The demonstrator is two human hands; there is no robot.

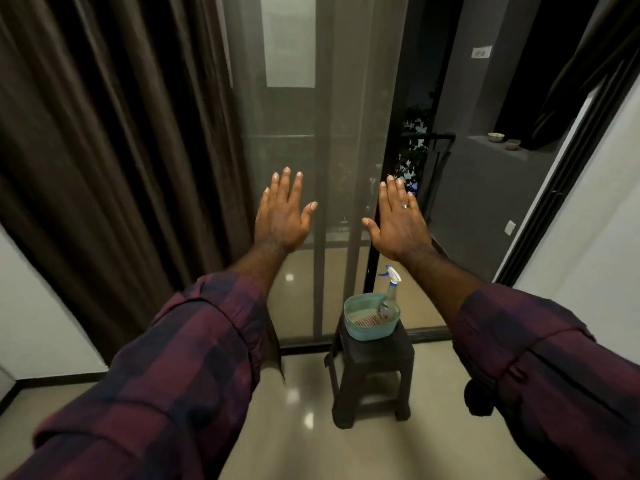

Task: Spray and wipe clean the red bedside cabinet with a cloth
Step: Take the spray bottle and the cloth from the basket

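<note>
Fingers (286,184) straight and spread, holding nothing: a person's left hand (282,220) and right hand (398,225) are raised side by side, backs to the camera, with a gap between the two thumbs. A ring (406,206) sits on one finger of the right hand. Both forearms come out of rolled plaid sleeves (166,368). Beyond the fingertips hangs a sheer grey curtain (322,126); whether the fingers touch it cannot be told. Left of the left hand's fingers falls a heavy brown curtain (121,150). Below the right hand's fingers, under the wrist, a spray bottle (389,297) leans in a teal basin (367,333), its white and blue trigger head above the rim. A red-and-white striped piece (367,321), possibly the cloth, lies in the bottom of the basin beside the bottle. The basin rests on a dark plastic stool (374,362) on a glossy pale floor (304,403). Far to the right of the fingers, two small bowls (496,136) sit on a grey ledge (498,150).
</note>
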